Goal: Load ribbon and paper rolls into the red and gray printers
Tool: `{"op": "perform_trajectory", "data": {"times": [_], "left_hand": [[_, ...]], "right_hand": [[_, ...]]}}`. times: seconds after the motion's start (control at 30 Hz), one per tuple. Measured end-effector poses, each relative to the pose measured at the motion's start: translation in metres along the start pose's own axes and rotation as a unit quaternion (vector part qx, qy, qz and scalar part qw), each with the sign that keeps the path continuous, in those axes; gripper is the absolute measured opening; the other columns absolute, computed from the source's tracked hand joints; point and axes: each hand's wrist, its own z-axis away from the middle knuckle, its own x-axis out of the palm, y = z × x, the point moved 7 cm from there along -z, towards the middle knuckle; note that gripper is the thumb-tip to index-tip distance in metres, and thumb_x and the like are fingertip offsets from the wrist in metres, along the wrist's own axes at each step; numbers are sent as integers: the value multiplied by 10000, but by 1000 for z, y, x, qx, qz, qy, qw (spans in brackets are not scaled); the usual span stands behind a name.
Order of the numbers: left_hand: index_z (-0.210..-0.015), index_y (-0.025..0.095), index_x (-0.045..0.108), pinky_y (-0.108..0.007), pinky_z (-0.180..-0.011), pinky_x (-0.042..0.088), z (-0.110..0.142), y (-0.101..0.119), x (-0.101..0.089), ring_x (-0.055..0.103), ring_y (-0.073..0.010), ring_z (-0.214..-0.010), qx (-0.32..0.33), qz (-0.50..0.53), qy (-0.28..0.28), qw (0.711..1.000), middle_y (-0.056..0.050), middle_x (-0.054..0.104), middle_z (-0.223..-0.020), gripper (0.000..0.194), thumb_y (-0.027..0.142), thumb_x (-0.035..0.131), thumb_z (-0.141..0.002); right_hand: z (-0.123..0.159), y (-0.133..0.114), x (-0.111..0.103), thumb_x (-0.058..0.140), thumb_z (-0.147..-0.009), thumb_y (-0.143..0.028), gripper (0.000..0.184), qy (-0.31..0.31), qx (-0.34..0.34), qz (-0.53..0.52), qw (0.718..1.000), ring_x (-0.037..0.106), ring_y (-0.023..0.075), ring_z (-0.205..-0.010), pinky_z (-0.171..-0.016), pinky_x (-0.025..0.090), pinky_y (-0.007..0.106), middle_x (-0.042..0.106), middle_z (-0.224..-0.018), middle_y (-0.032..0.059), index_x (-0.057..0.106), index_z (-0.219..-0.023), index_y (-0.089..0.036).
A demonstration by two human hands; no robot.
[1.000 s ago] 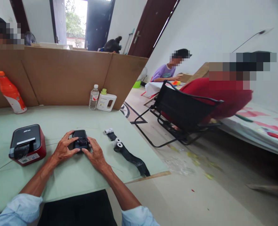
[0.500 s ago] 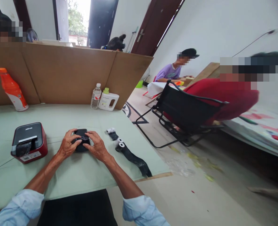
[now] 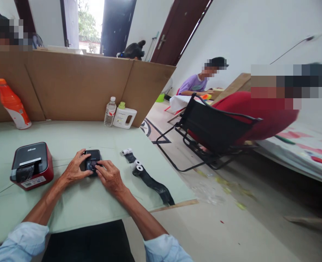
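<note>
A small black rectangular device (image 3: 93, 155) lies on the green-covered table, with a shiny dark patch on its face. My left hand (image 3: 76, 166) grips its left side, thumb at the near end and fingers at the far end. The fingertips of my right hand (image 3: 110, 176) are pinched together against the device's right side; what they hold is hidden. To the right lie small white-cored rolls (image 3: 138, 167) with a black ribbon (image 3: 158, 187) trailing to the table edge. A red and black label printer (image 3: 32, 163) stands left of my left hand.
A cardboard screen (image 3: 84, 85) stands along the table's back. Before it are an orange bottle (image 3: 12, 103), a clear water bottle (image 3: 110, 112) and a white jug (image 3: 124, 117). Right of the table, a person in red sits in a black folding chair (image 3: 215, 122); others sit farther off.
My right hand has shifted down the device's right side, its fingers drawn together, uncovering more of the device's face. My left hand keeps its grip. The view has moved slightly.
</note>
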Motion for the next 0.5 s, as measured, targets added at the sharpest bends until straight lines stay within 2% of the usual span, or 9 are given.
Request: {"op": "perform_trajectory", "data": {"times": [0.17, 0.5], "left_hand": [[-1429, 205, 593, -569, -1213, 402, 2, -3, 2, 443, -411, -1482, -2, -6, -18, 1000, -204, 390, -1631, 850, 404, 909, -665], [-1404, 215, 615, -577, -1206, 414, 3, -1, 1, 469, -405, -1466, -1, -10, -2, 1000, -195, 441, -1607, 833, 372, 927, -648]], "right_hand": [[7, -1, 2, 526, -1028, -194, 263, 7, 0, 12, 1000, 619, 288, -1092, -932, 582, 481, 686, -1215, 141, 747, -1168, -222], [0, 3, 8, 504, -998, -133, 307, -13, 24, 9, 1000, 608, 292, -1069, -939, 565, 479, 680, -1168, 138, 733, -1184, -216]]}}
